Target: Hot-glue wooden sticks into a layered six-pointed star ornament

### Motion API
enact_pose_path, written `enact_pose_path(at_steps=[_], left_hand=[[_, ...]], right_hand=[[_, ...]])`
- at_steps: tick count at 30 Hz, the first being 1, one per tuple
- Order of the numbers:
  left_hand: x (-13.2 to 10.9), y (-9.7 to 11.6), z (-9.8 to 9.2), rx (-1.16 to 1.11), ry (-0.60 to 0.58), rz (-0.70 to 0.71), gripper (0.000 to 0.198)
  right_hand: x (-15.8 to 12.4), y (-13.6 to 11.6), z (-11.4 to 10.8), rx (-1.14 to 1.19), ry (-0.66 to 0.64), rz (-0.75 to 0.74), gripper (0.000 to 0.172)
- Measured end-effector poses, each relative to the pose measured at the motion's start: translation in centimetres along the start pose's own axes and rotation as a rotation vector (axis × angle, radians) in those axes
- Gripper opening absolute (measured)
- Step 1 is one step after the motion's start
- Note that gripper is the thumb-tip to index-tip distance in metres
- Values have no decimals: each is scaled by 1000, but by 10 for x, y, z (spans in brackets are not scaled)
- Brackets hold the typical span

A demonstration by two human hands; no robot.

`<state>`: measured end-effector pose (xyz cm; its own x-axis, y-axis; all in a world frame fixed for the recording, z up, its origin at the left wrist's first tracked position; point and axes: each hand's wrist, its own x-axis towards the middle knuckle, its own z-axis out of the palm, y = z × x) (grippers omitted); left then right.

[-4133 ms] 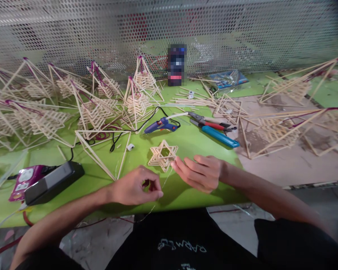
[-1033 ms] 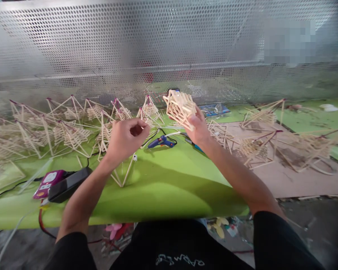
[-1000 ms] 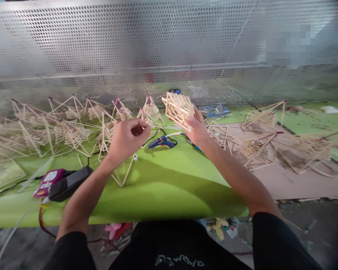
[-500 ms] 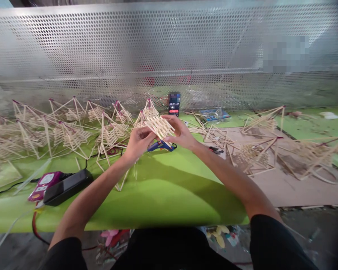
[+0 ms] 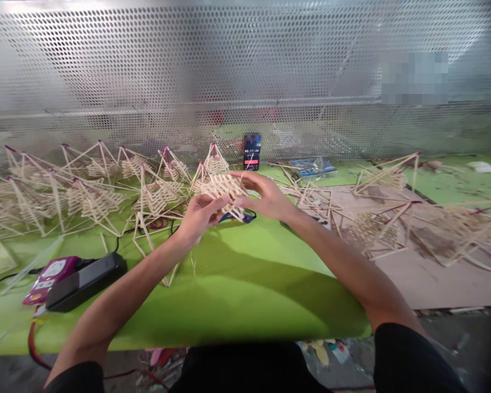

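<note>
A small lattice of pale wooden sticks [image 5: 225, 188] is held up over the green table, between my two hands. My left hand [image 5: 202, 214] grips its lower left side, thumb on top of the sticks. On the right side, my right hand [image 5: 265, 195] closes on it with thumb and fingers. Behind and below the lattice lies a blue glue gun [image 5: 247, 216], mostly hidden by the sticks and my fingers. A stick frame with a purple tip [image 5: 215, 155] stands just behind the lattice.
Many stick frames [image 5: 94, 202] fill the left; more stand on a brown board [image 5: 433, 284] at right. A phone [image 5: 251, 152] leans against the perforated metal screen [image 5: 147, 65]. A black box [image 5: 85, 281] and purple power strip [image 5: 51, 278] with cables lie front left.
The lattice has tilted and come slightly lower and left, with both hands shifting their grip on it. My right hand's fingers now reach over its top edge. The view has shifted slightly.
</note>
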<state>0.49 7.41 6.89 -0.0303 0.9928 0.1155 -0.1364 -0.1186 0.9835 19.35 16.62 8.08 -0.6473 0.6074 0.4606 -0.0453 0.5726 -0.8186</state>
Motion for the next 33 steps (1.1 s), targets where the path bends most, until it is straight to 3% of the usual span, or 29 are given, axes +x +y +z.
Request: enact_pose_path(at_steps=[3,5,14,23,27,29,33], left_hand=[[1,-1,-1,-14,13,-10,39],[1,0,-2,-22,10,-19,37],[4,0,-5,-89,16,-57,31],[3,1,-6,-99,-7,-107,33],[2,3,-6,-111,8,-115,31],[1,4,-5,-120,20,-113,30],[1,6,-5,-138,43,-105,31]], right_hand=[[2,-2,0,46,185,-54,26],[3,-2,1,57,249,-74,15],[5,-2,-6,27,443,-188,13],[16,12,-58,-95,791,-277,29],[19,20,-77,-85,912,-241,34],[17,19,-81,-115,878,-165,35],[8,6,-76,-274,589,87,55]])
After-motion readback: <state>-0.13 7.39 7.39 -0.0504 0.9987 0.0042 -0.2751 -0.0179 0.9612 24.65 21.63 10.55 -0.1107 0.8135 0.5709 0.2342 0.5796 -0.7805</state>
